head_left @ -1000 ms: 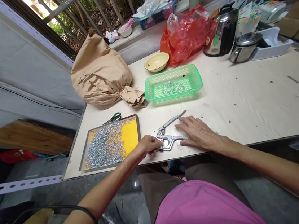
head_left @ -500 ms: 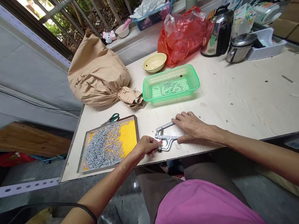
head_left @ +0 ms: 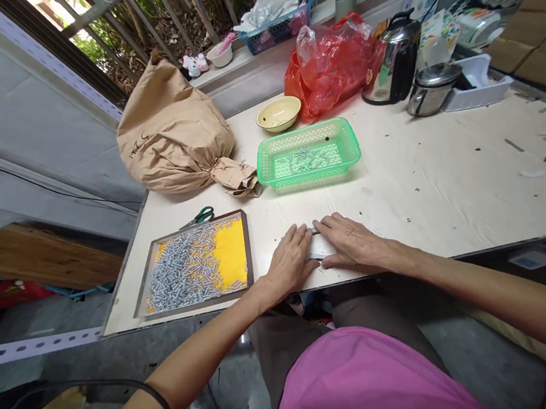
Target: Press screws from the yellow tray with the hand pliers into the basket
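Observation:
Metal press pliers (head_left: 317, 256) lie on the white table (head_left: 449, 176) near its front edge, almost wholly covered by my hands. My left hand (head_left: 290, 260) lies flat on the tool's head with the fingers stretched out. My right hand (head_left: 352, 241) is curled over the handles and presses them together. Only slivers of metal show between the two hands. To the left sits a yellow tray (head_left: 231, 249) with a brown frame, heaped with several small silver metal parts (head_left: 186, 268). Beyond my hands stands a green plastic basket (head_left: 307, 154) holding a few of the same parts.
Green-handled scissors (head_left: 199, 216) lie behind the tray. A brown paper sack (head_left: 172, 134), a yellow bowl (head_left: 278, 113), a red plastic bag (head_left: 330, 68), a kettle (head_left: 394, 60), a steel pot (head_left: 431, 89) and a white container (head_left: 480, 83) line the back. The table's edge runs just before my hands.
The pliers' handles have gone from spread apart to closed under my right hand. My left hand left its pinch at the jaw and now lies flat over the tool's head.

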Demonstrator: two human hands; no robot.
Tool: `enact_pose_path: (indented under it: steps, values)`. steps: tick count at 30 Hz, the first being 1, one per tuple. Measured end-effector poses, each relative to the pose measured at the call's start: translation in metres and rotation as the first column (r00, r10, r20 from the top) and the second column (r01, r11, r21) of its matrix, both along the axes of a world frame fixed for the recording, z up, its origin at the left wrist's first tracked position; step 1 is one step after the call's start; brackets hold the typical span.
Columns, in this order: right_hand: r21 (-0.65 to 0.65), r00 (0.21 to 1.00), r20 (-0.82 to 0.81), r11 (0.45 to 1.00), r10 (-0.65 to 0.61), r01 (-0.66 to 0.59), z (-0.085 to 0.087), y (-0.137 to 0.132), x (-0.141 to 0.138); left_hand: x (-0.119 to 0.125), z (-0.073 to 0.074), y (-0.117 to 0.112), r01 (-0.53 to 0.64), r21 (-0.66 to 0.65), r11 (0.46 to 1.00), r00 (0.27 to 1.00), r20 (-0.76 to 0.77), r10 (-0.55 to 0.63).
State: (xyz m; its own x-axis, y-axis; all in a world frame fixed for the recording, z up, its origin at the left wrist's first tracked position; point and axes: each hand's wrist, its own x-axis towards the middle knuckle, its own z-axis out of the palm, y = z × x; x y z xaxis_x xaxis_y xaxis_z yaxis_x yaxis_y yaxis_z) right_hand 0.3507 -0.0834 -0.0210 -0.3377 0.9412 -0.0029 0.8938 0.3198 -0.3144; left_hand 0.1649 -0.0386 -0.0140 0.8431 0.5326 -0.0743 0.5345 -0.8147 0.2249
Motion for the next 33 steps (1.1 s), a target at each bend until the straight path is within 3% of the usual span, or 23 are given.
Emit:
enact_pose_path:
  steps: [4, 8, 16, 20, 24, 27, 30, 33]
  values:
    - [-0.046, 0.993, 0.103, 0.996, -0.065, 0.070, 0.009, -0.001, 0.001, 0.014, 0.002, 0.015, 0.008, -0.045, 0.999, 0.997, -0.074, -0.012]
    - [-0.064, 0.985, 0.172, 0.998, -0.014, 0.026, 0.015, 0.005, 0.000, 0.024, 0.010, 0.022, -0.032, -0.034, 0.999, 0.986, -0.168, 0.026]
    - [-0.150, 0.993, 0.112, 0.989, 0.025, -0.009, 0.007, 0.014, 0.004, 0.033, 0.010, 0.026, -0.107, -0.056, 0.993, 0.982, -0.163, 0.096]
    - [-0.090, 0.992, 0.124, 0.996, -0.005, 0.017, 0.009, 0.013, 0.007, 0.030, 0.009, 0.025, -0.115, -0.030, 0.993, 0.984, -0.139, 0.110]
    - [0.002, 0.998, 0.057, 0.999, 0.036, -0.036, 0.008, 0.012, 0.020, 0.018, -0.003, 0.003, -0.151, 0.013, 0.988, 0.988, 0.028, 0.151]
    - [0.012, 1.000, -0.001, 1.000, 0.018, -0.018, -0.002, 0.016, 0.031, 0.013, -0.015, -0.025, -0.091, 0.023, 0.996, 0.985, 0.148, 0.086]
    - [0.047, 0.999, 0.035, 0.998, -0.038, 0.036, -0.012, 0.029, 0.037, 0.015, -0.023, -0.047, -0.033, -0.021, 0.999, 0.977, 0.209, 0.037]
    - [0.113, 0.992, 0.097, 0.991, -0.078, 0.067, -0.014, 0.047, 0.038, 0.020, -0.026, -0.056, -0.046, -0.078, 0.996, 0.966, 0.250, 0.064]
